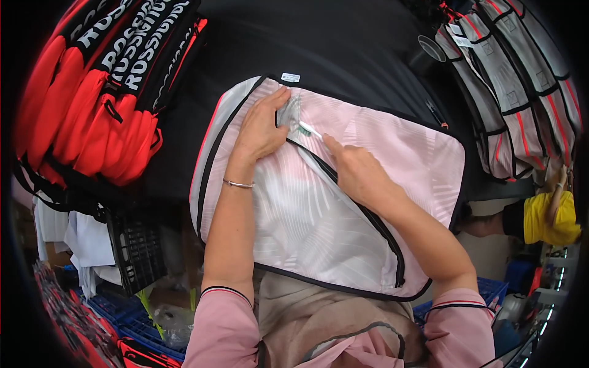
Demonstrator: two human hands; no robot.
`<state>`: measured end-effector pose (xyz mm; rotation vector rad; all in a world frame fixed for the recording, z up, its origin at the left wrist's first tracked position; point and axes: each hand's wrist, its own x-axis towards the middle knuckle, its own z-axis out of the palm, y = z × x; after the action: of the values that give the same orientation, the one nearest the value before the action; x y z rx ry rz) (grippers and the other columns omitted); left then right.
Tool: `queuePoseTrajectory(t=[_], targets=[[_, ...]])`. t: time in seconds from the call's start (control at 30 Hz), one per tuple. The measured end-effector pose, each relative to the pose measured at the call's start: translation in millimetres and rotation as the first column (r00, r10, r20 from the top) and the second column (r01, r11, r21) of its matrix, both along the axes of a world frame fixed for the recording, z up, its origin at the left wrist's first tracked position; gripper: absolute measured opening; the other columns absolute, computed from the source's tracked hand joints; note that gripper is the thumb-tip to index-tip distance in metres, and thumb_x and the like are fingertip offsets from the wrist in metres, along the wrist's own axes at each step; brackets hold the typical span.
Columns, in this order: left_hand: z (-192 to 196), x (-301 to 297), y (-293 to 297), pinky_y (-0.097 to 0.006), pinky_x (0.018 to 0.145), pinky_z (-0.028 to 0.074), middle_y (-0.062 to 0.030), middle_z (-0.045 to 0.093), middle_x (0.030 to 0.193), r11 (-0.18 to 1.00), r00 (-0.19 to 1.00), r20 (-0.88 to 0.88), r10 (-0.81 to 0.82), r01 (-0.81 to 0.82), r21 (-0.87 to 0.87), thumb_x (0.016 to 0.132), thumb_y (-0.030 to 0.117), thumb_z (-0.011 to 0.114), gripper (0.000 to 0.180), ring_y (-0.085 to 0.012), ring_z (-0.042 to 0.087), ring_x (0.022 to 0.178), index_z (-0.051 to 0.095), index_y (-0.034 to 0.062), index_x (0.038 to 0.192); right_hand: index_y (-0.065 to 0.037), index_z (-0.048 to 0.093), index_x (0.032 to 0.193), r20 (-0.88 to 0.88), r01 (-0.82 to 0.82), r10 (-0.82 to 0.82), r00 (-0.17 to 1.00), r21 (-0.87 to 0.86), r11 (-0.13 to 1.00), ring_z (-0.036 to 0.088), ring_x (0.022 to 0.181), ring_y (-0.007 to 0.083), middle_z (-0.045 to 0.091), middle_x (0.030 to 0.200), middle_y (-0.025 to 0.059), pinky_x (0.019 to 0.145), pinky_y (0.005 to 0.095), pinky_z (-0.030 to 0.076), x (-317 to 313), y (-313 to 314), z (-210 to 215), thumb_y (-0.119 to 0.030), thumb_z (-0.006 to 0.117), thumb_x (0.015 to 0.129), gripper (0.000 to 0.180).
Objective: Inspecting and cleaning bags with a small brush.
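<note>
A pale pink and grey patterned fabric bag piece (pixel 392 141) with black edging lies spread in front of me. A black zip (pixel 374 221) runs diagonally across it, with grey fabric on its near side. My left hand (pixel 262 126) lies on the upper left of the piece, fingers stretched out, thumb beside the zip's upper end. In my right hand (pixel 362 175) is a small white toothbrush (pixel 311 130), its greenish bristles against the fabric just right of my left thumb. My right fingers are closed round its handle, which they partly hide.
Red and black bags (pixel 104 129) are stacked at the left of the black table (pixel 294 37). Grey bags with black and red trim (pixel 515 86) stand at the right, near a dark cup (pixel 429 52). A person in a yellow shirt (pixel 555 214) is beyond the right edge.
</note>
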<state>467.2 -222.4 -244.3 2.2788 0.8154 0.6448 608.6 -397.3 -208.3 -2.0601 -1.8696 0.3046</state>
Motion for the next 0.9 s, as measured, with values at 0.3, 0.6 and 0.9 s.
queuePoseTrajectory(t=[0.3, 0.6, 0.9], targets=[[15.8, -0.9, -26.7, -0.041, 0.114, 0.031, -0.0183, 0.054, 0.135, 0.955, 0.988, 0.122, 0.094, -0.124, 0.268, 0.069, -0.006, 0.06, 0.061, -0.0306, 0.049, 0.127, 0.057, 0.0019, 0.13, 0.002, 0.053, 0.129, -0.195, -0.218, 0.166, 0.967, -0.29, 0.932, 0.063, 0.07, 0.0413, 0.061, 0.073, 0.0269, 0.066, 0.0465, 0.05, 17.8, -55.8, 39.0, -0.002, 0.054, 0.086, 0.043], [16.9, -63.8, -78.7, -0.053, 0.11, 0.033, -0.0095, 0.063, 0.095, 0.923, 0.942, -0.104, -0.318, 0.333, 0.191, 0.065, -0.012, 0.056, 0.028, -0.0277, 0.059, 0.103, 0.064, 0.0056, 0.085, 0.002, 0.043, 0.137, -0.083, -0.207, 0.19, 0.978, -0.343, 0.916, 0.065, 0.076, 0.0407, 0.063, 0.086, 0.0272, 0.068, 0.0479, 0.053, 8.7, -60.6, 40.7, 0.001, 0.052, 0.079, 0.059], [0.7, -64.3, -80.3, -0.053, 0.102, 0.044, -0.0083, 0.059, 0.074, 0.924, 0.974, 0.063, -0.217, 0.185, 0.336, 0.056, -0.013, 0.058, 0.022, -0.0262, 0.063, 0.083, 0.06, 0.0049, 0.068, 0.004, 0.043, 0.134, -0.2, -0.372, 0.32, 0.926, -0.335, 0.866, 0.065, 0.072, 0.0416, 0.063, 0.08, 0.0247, 0.063, 0.0471, 0.053, 25.8, -64.0, 34.6, 0.0, 0.051, 0.08, 0.054]])
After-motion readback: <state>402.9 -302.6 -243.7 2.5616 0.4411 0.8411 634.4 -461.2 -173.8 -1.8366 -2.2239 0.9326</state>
